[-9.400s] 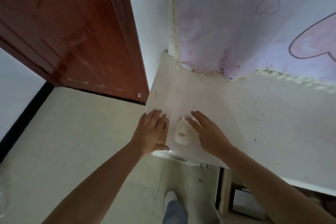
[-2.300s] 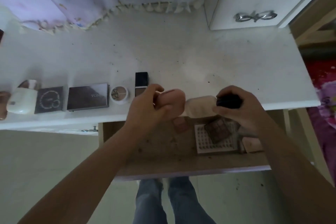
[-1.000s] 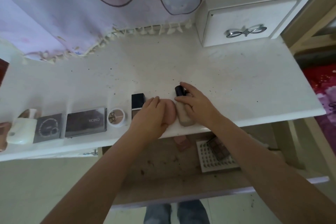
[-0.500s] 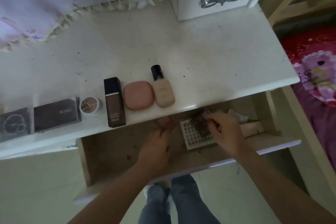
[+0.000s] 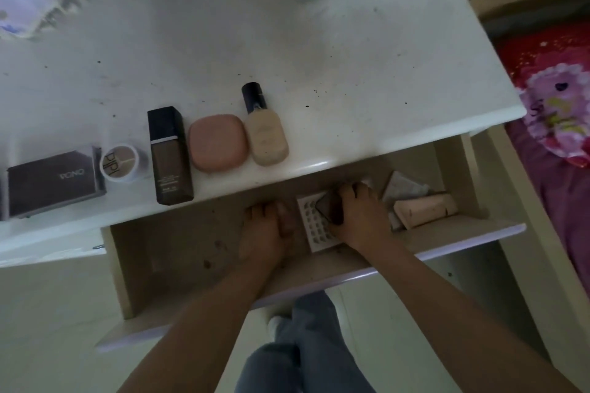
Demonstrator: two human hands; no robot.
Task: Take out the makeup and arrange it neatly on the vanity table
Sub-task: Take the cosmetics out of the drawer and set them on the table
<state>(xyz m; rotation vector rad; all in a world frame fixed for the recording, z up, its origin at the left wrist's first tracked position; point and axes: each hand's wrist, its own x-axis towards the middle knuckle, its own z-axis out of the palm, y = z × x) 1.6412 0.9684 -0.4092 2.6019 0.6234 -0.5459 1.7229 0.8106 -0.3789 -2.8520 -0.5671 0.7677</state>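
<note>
The dark palette [image 5: 329,209] is lying tilted on the white lash tray [image 5: 314,226] inside the open drawer [image 5: 178,242], and the right hand [image 5: 357,217] is curling its fingers round it, thumb at the near edge and fingertips over the far edge. It is looking like a small, flat, hard case, probably light and stiff, with a smooth lid that could be slipping in a loose pinch; gripping it by two opposite edges seems the safest hold, and keeping it level should be sparing any pressed powder inside. The tray under it looks thin and light, so it may be lifting along unless it is held down. The left hand [image 5: 265,230] is reaching down just beside the tray with fingers bent over a small pinkish thing [image 5: 285,220]; whether it is gripping that thing I cannot tell. Farther right in the drawer a pale tube [image 5: 424,209] is lying against a grey packet [image 5: 404,188]. Up on the table [image 5: 351,73] a row is forming near the front edge: beige bottle [image 5: 265,134], pink compact [image 5: 218,142], brown bottle [image 5: 170,156], round pot [image 5: 119,163] and a dark case [image 5: 54,180], all lying close side by side.
</note>
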